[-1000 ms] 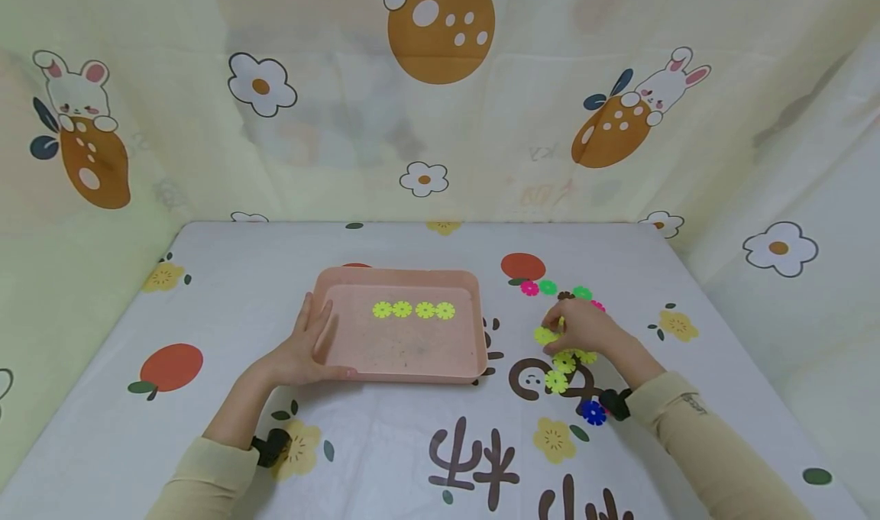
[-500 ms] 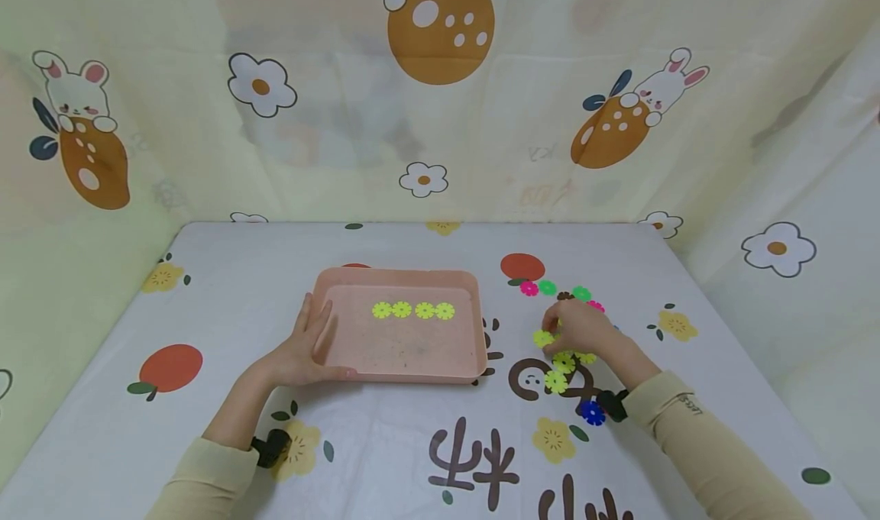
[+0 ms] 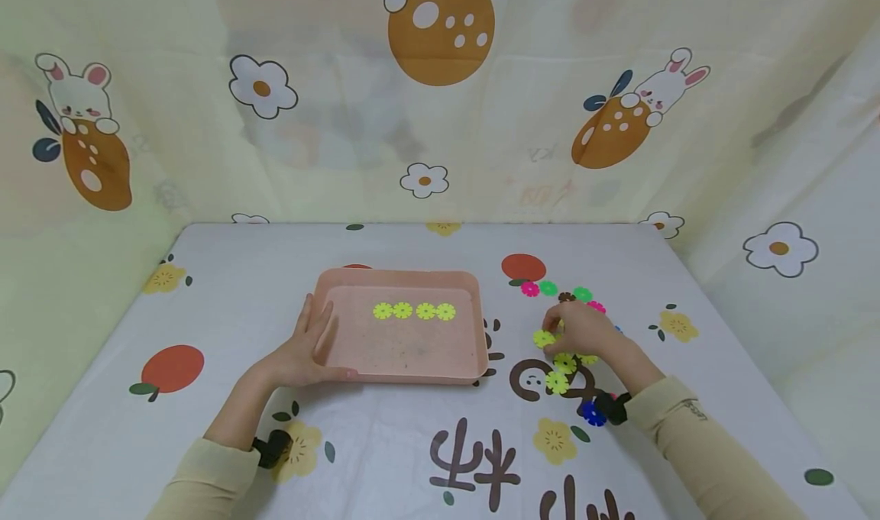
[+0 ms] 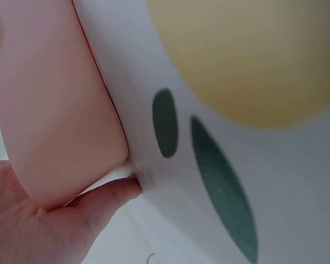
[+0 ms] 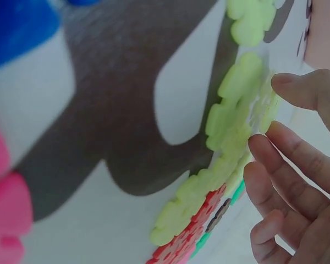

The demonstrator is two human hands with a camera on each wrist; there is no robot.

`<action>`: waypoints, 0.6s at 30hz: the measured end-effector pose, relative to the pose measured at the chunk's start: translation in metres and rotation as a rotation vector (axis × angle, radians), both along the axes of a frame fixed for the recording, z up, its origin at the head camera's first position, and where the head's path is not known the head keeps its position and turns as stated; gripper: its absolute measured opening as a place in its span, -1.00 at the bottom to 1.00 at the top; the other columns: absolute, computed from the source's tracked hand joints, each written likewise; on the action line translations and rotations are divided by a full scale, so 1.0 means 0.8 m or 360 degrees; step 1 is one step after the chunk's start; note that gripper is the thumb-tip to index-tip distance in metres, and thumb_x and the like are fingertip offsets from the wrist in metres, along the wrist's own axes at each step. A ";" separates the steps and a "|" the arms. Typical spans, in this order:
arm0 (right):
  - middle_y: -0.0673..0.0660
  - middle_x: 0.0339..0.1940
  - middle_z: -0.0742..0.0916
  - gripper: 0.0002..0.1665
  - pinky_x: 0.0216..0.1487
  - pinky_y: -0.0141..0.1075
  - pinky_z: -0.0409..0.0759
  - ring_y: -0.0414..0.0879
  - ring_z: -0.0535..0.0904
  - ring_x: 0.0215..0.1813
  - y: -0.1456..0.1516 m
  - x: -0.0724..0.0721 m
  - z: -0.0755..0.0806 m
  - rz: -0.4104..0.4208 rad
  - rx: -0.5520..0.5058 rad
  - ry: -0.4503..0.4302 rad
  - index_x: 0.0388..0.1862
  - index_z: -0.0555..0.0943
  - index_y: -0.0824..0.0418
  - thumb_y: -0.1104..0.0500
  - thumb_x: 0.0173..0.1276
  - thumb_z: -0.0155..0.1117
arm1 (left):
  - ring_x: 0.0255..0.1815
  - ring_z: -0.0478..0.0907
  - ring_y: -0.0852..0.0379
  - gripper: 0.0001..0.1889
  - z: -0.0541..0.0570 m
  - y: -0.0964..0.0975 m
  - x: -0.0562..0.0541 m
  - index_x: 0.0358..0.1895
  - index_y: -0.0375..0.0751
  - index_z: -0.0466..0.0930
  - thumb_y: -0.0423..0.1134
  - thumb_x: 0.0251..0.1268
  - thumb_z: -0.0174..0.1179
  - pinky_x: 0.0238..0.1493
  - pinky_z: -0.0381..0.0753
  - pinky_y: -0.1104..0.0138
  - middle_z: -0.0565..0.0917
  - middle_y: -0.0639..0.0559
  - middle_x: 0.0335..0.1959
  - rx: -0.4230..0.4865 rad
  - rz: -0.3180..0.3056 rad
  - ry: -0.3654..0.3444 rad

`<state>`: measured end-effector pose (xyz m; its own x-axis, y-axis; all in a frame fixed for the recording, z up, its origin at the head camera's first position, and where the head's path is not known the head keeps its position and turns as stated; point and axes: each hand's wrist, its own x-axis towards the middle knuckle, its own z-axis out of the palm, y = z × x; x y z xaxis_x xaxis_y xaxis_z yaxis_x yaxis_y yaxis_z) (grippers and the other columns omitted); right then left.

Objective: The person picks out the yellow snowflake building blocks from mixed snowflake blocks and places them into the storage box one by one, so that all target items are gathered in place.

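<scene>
My left hand point(image 3: 300, 353) rests at the front left corner of a pink tray point(image 3: 406, 366). Its fingers lie spread against the left side, and its thumb point(image 4: 107, 201) stretches along the front. Inside the tray, several yellow plastic snowflake discs point(image 3: 402, 311) form a row. To the right of the tray my right hand point(image 3: 583, 329) bends over a loose group of discs. A yellow snowflake disc point(image 3: 544, 339) sits between its thumb and index finger, pinched at the edges; the right wrist view shows this partly blurred. More yellow discs point(image 3: 557, 382) lie just below the hand.
Pink point(image 3: 529, 289), green point(image 3: 548, 288) and brown point(image 3: 566, 297) discs lie behind my right hand. A blue disc point(image 3: 593, 413) is near the right wrist. The printed white cloth point(image 3: 385, 444) covers the table, with a patterned curtain point(image 3: 330, 146) behind.
The right hand's fingers have settled around the yellow disc, which has shifted slightly toward the tray and the near edge. My left hand and the tray stay put.
</scene>
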<state>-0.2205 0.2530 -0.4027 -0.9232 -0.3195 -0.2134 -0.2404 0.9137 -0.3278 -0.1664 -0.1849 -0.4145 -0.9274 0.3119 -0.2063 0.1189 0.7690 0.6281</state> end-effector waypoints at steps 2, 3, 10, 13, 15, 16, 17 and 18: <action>0.04 -0.38 0.63 -0.65 -0.30 -0.19 0.52 -0.07 0.47 -0.32 0.000 0.001 0.002 0.0013 -0.0018 0.0011 -0.36 0.62 0.18 0.07 -0.10 0.52 | 0.39 -0.42 -0.34 0.29 0.000 0.000 0.000 0.45 -0.16 -0.40 0.27 -0.21 0.35 0.19 0.00 -0.26 -0.63 -0.21 0.38 -0.0003 0.0003 0.0002; 0.04 -0.38 0.63 -0.65 -0.30 -0.20 0.52 -0.07 0.47 -0.32 0.000 0.001 0.003 0.0021 -0.0025 0.0021 -0.36 0.62 0.18 0.07 -0.10 0.52 | 0.39 -0.42 -0.35 0.29 0.000 0.000 0.000 0.45 -0.16 -0.39 0.27 -0.21 0.35 0.18 0.00 -0.26 -0.63 -0.22 0.38 -0.0003 0.0003 0.0003; 0.03 -0.42 0.62 -0.66 -0.34 -0.26 0.48 -0.09 0.45 -0.37 0.000 0.004 0.008 0.0030 -0.0087 0.0084 -0.36 0.61 0.19 0.10 -0.11 0.52 | 0.39 -0.43 -0.34 0.29 0.002 0.002 0.000 0.45 -0.16 -0.39 0.27 -0.21 0.35 0.18 0.00 -0.27 -0.62 -0.23 0.38 -0.0005 0.0001 0.0004; 0.02 -0.42 0.62 -0.66 -0.38 -0.30 0.47 -0.10 0.43 -0.40 -0.001 0.005 0.009 0.0042 -0.0123 0.0091 -0.35 0.61 0.19 0.11 -0.09 0.51 | 0.39 -0.43 -0.34 0.29 0.002 0.002 0.001 0.45 -0.16 -0.39 0.27 -0.20 0.35 0.18 0.00 -0.27 -0.62 -0.23 0.38 -0.0003 0.0001 0.0002; 0.02 -0.41 0.62 -0.66 -0.41 -0.32 0.46 -0.11 0.43 -0.42 -0.003 0.007 0.010 0.0060 -0.0166 0.0101 -0.34 0.60 0.20 0.12 -0.09 0.50 | 0.39 -0.43 -0.34 0.29 0.002 0.002 0.001 0.45 -0.16 -0.39 0.26 -0.20 0.35 0.18 0.00 -0.27 -0.61 -0.24 0.38 -0.0001 0.0000 0.0007; 0.02 -0.42 0.62 -0.67 -0.42 -0.32 0.46 -0.12 0.43 -0.44 -0.004 0.007 0.010 0.0068 -0.0187 0.0111 -0.34 0.60 0.21 0.13 -0.09 0.49 | 0.39 -0.43 -0.34 0.29 0.002 0.002 0.001 0.45 -0.16 -0.39 0.26 -0.20 0.35 0.18 0.00 -0.27 -0.61 -0.24 0.38 -0.0001 0.0001 0.0009; 0.02 -0.42 0.62 -0.67 -0.43 -0.33 0.46 -0.12 0.43 -0.45 -0.005 0.008 0.011 0.0079 -0.0206 0.0120 -0.33 0.60 0.21 0.14 -0.09 0.49 | 0.39 -0.43 -0.34 0.29 0.002 0.002 0.001 0.45 -0.16 -0.39 0.26 -0.20 0.35 0.18 0.01 -0.27 -0.60 -0.24 0.38 -0.0001 0.0000 0.0011; 0.02 -0.42 0.62 -0.67 -0.44 -0.33 0.46 -0.13 0.43 -0.46 -0.007 0.009 0.011 0.0082 -0.0225 0.0127 -0.33 0.60 0.21 0.15 -0.09 0.49 | 0.39 -0.43 -0.34 0.29 0.002 0.002 0.000 0.45 -0.17 -0.39 0.26 -0.21 0.35 0.17 0.01 -0.27 -0.60 -0.25 0.38 -0.0001 -0.0001 0.0013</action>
